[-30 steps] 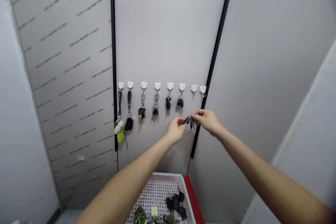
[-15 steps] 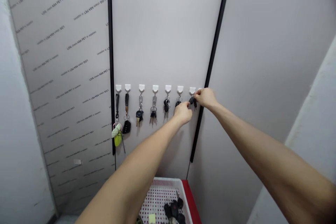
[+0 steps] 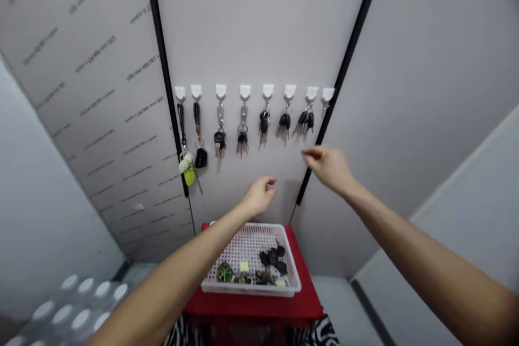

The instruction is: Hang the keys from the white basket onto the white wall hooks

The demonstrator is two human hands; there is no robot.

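A row of white wall hooks [image 3: 245,91] carries several bunches of keys. The bunch of black-headed keys [image 3: 307,119] hangs from the second hook from the right, apart from both hands. My right hand [image 3: 330,167] is in the air just below it, its fingers loosely bent and nothing visible in them. Lower and further left is my left hand [image 3: 259,195], thumb and fingers apart, holding nothing. Beneath it, a white basket [image 3: 290,292] holds black-headed keys [image 3: 273,258], a round greenish metal piece [image 3: 224,272] and small yellow notes [image 3: 244,266].
The basket stands on a red table [image 3: 259,308] against the wall panel. Black vertical strips [image 3: 351,46] flank the hooks. The rightmost hook [image 3: 327,95] holds something small and metallic. Several white-capped clear containers [image 3: 83,318] are at lower left. A black key fob [image 3: 201,157] hangs at left.
Both hands have let go of the bunch of keys by the second hook from the right and drawn back and down. My view has tilted down, showing more of the basket and red table.
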